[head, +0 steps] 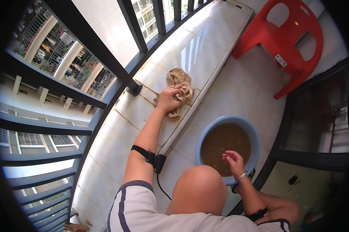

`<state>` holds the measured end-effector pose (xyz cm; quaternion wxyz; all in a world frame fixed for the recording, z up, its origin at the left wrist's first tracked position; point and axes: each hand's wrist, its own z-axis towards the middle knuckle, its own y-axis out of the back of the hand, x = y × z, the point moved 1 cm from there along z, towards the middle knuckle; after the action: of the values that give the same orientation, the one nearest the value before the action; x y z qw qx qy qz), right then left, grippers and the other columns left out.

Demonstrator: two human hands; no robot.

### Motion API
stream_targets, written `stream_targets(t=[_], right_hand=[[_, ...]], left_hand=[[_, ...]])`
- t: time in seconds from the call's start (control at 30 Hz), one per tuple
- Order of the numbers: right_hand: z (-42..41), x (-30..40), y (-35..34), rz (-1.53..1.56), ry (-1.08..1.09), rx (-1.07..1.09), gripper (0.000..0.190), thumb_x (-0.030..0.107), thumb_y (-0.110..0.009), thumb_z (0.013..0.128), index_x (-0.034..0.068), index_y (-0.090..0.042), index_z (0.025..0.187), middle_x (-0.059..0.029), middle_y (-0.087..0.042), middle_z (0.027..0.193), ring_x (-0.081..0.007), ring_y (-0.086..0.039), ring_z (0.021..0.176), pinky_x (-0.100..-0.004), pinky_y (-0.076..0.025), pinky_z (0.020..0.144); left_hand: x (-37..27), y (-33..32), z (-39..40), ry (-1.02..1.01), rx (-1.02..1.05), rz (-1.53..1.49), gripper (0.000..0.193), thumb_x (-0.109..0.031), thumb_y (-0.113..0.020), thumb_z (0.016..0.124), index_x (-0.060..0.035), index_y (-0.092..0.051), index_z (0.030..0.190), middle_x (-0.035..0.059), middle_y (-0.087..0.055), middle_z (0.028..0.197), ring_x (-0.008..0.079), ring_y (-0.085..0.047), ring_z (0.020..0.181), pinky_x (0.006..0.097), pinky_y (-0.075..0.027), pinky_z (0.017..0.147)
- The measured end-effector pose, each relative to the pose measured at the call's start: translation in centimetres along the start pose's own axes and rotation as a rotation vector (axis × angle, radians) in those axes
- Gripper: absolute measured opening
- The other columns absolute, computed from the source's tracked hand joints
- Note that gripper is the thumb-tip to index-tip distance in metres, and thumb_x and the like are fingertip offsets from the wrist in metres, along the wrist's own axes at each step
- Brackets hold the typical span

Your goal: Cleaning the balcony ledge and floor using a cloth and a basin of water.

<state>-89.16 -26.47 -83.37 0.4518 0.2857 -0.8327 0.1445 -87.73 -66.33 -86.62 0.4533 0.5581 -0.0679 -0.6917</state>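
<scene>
My left hand (171,98) grips a crumpled beige cloth (179,78) and presses it on the white tiled ledge (203,42) beside the railing. Part of the cloth spreads out beyond my fingers, and a fold hangs back below them. Dirt marks the tile joints just left of the cloth. My right hand (234,162) hovers over a round blue plastic basin (202,136), fingers loosely curled with nothing visible in them. Murky brown water (225,142) with some bubbles fills much of the basin, which stands on the floor by my bent knee.
Dark metal railing bars (96,43) line the ledge's outer side. A pale rounded strip (212,82) edges its inner side. A red plastic chair (287,37) stands at the upper right. A dark-framed glass door (310,159) borders the floor on the right.
</scene>
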Motion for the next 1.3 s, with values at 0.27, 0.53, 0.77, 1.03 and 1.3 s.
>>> stream_targets(t=[0.27,0.53,0.77,1.03,1.3], right_hand=[[2.6,2.1,-1.2,-0.068,0.148,0.122,0.020,0.000,-0.051,0.084,-0.001,-0.057,0.103,-0.0105,-0.063,0.097,-0.0146,-0.060,0.091,-0.0256,-0.049,0.081],[6.6,5.2,-8.9,0.032,0.415,0.378,0.054,0.023,-0.064,0.083,0.005,-0.041,0.127,-0.0083,-0.049,0.125,-0.0168,-0.049,0.113,-0.0293,-0.042,0.091],[7.2,7.5,-16.6,0.606,0.068,0.543,0.060,0.027,-0.068,0.078,0.009,-0.038,0.127,-0.0071,-0.046,0.123,-0.0176,-0.049,0.110,-0.0317,-0.043,0.091],[10.0,10.6,-20.3,-1.323,0.586,0.255,0.080,0.064,-0.064,0.064,0.035,-0.037,0.134,-0.0112,-0.019,0.145,-0.0381,-0.031,0.122,-0.0520,-0.035,0.092],[20.6,10.1,-19.0,-1.390,1.056,0.116,0.041,0.051,-0.063,0.068,0.027,-0.064,0.102,-0.0031,-0.025,0.144,-0.0261,-0.028,0.126,-0.0526,-0.024,0.095]], left_hand=[[-5.6,1.4,-10.3,-0.020,0.304,-0.136,0.019,-0.003,-0.068,0.050,-0.0058,-0.054,0.062,0.0068,-0.065,0.096,0.0237,-0.060,0.093,0.0313,-0.048,0.079],[-8.4,5.4,-13.9,0.546,0.246,-0.887,0.016,0.005,-0.065,0.060,-0.0023,-0.057,0.071,0.0150,-0.058,0.111,0.0188,-0.049,0.112,0.0316,-0.039,0.093],[-11.3,1.3,-8.5,0.230,0.136,-0.392,0.041,-0.029,-0.049,0.089,-0.0079,-0.043,0.124,0.0155,-0.029,0.141,0.0250,-0.024,0.132,0.0339,-0.019,0.106],[-0.5,10.6,-19.4,0.792,-0.101,0.664,0.061,-0.034,-0.046,0.088,-0.0053,-0.025,0.137,0.0158,-0.022,0.144,0.0331,-0.014,0.135,0.0597,-0.006,0.104],[1.2,12.3,-23.0,0.816,0.069,0.874,0.069,-0.041,-0.042,0.088,-0.0032,-0.015,0.140,0.0171,-0.011,0.147,0.0361,-0.006,0.136,0.0654,0.001,0.100]])
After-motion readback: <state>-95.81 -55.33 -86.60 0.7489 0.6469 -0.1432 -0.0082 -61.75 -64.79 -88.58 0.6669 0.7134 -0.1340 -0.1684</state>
